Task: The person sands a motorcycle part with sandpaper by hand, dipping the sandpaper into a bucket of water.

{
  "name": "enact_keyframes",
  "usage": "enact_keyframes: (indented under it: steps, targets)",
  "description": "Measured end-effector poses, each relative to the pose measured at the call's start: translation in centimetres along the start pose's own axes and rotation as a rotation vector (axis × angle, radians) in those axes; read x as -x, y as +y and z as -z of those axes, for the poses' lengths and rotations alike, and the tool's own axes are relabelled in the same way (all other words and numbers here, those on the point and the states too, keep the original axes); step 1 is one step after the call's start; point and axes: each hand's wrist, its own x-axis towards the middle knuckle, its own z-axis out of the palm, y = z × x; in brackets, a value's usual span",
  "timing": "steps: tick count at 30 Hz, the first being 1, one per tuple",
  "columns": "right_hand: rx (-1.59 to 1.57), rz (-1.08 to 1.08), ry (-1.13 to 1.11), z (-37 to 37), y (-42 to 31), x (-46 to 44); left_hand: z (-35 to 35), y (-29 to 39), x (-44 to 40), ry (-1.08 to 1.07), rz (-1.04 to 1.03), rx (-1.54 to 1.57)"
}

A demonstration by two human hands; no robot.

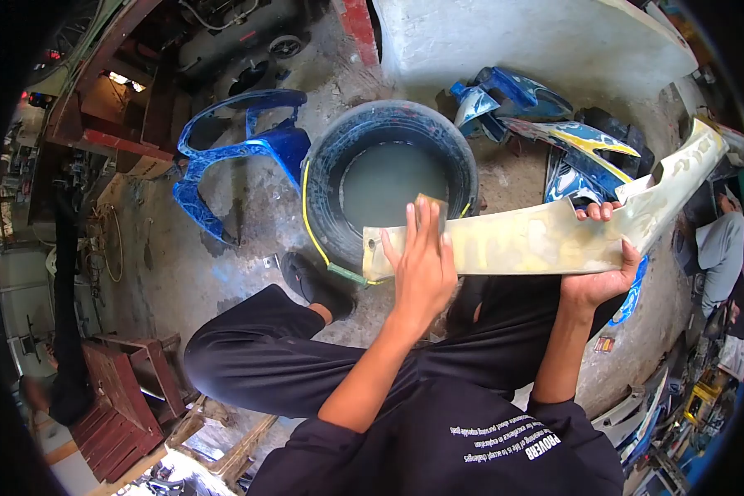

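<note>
A long cream-coloured motorcycle body panel (504, 240) with yellowish patches lies across my lap, its narrow end beside the bucket. My left hand (426, 269) is pressed flat on that narrow end, fingers pointing away from me. Under its fingertips a brownish piece of sandpaper (442, 213) sticks out past the panel's upper edge. At the wider part, my right hand (597, 277) grips the panel from beneath, with fingertips curled over the far edge and the thumb at the near side. A black bucket (326, 165) of cloudy grey water stands just beyond my left hand.
A blue fairing piece (264, 149) lies on the concrete floor left of the bucket. Several blue, white and yellow fairing parts (587, 136) are piled on the right. A wooden stool (124, 397) stands at lower left. Another person's leg (719, 248) shows at the right edge.
</note>
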Motion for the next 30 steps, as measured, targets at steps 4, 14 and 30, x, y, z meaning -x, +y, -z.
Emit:
enact_keyframes:
  steps: [4, 14, 30]
  targets:
    - [-0.001, -0.017, 0.026, 0.1, 0.0, 0.1, -0.5, 1.3, 6.4, -0.029, -0.098, -0.024]
    - [0.031, 0.002, 0.022, -0.4, -0.1, 0.1, -0.7, 1.8, 1.2, 0.028, 0.023, -0.027]
    - [0.026, 0.000, 0.020, -0.4, 0.1, 0.0, -1.2, 3.1, 3.6, 0.012, -0.085, -0.013]
